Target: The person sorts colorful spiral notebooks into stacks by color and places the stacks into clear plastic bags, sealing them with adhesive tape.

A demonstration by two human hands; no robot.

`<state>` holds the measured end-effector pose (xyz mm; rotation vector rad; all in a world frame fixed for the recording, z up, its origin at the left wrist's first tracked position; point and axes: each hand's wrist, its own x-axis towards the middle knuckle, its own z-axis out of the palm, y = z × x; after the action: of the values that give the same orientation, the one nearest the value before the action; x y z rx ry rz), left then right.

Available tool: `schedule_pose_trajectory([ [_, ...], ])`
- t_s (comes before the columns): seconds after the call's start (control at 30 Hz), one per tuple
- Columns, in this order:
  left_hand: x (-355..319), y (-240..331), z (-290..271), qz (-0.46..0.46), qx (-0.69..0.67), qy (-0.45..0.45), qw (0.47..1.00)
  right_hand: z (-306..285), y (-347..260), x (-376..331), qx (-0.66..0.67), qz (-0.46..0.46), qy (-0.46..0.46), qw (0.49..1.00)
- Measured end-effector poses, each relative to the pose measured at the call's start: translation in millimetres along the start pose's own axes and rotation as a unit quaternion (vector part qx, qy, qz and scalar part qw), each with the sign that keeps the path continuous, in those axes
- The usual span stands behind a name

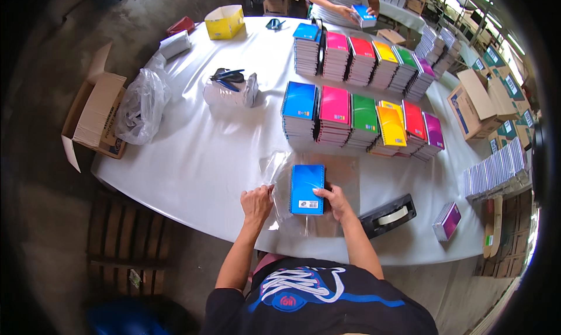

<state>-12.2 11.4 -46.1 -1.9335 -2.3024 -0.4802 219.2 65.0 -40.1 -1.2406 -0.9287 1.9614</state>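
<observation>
centrally: one blue spiral notebook (307, 183), white label (308, 204) with barcode and small print near its lower edge, lying over a clear plastic sheet (342, 172); right hand (333, 200) gripping its right edge, thumb on the cover, other fingers mostly hidden; left hand (256, 204) apart, to its left, fingertips pinching the sheet's edge. beyond: notebook stacks (335, 108), assorted colours, covers bearing small lettering.
</observation>
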Motion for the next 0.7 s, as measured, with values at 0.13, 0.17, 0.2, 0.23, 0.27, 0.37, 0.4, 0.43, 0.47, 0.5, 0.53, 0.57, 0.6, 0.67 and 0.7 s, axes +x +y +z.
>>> schedule_pose_trajectory([
  [0.13,3,-1,-9,0.053,0.039,0.060,0.996,0,-3,-2,0.004,-0.003,-0.004,1.000],
  [0.17,-1,-3,-1,0.059,0.027,0.052,0.997,0,-3,-2,0.003,-0.004,-0.006,1.000],
  [0.2,-1,1,-3,0.066,0.013,0.041,0.997,-1,-3,-2,0.000,-0.004,-0.007,1.000],
  [0.23,-3,5,-4,0.038,-0.048,0.048,0.997,-1,-4,-3,-0.003,-0.003,-0.007,1.000],
  [0.27,-3,7,-6,0.013,-0.063,0.034,0.997,0,-5,-3,-0.006,-0.003,-0.008,1.000],
  [0.37,-3,12,-4,-0.048,-0.116,0.017,0.992,-4,-1,-1,-0.006,-0.010,-0.006,1.000],
  [0.4,-3,8,-1,-0.060,-0.130,0.028,0.989,-3,-1,-1,-0.005,-0.005,-0.006,1.000],
  [0.43,-5,5,1,-0.072,-0.144,0.038,0.986,-2,-2,-2,-0.003,-0.001,-0.005,1.000],
  [0.47,-7,3,4,-0.104,-0.144,0.004,0.984,-1,-2,-3,-0.001,0.004,-0.004,1.000],
  [0.5,-5,4,1,-0.132,-0.144,-0.032,0.980,-2,-1,-3,0.000,-0.004,-0.008,1.000],
  [0.53,-2,4,-1,-0.161,-0.144,-0.067,0.974,-3,-1,-2,0.001,-0.013,-0.011,1.000],
  [0.57,0,3,1,-0.119,-0.123,-0.029,0.985,-3,0,-1,0.002,-0.021,-0.015,1.000],
  [0.6,1,2,0,-0.077,-0.100,0.006,0.992,-3,0,-1,0.000,-0.019,-0.014,1.000],
  [0.67,2,2,0,0.008,-0.070,0.108,0.992,-4,0,1,-0.004,-0.015,-0.011,1.000],
  [0.7,4,7,-8,0.052,-0.062,0.171,0.982,-1,-2,-1,-0.006,-0.007,-0.008,1.000],
])
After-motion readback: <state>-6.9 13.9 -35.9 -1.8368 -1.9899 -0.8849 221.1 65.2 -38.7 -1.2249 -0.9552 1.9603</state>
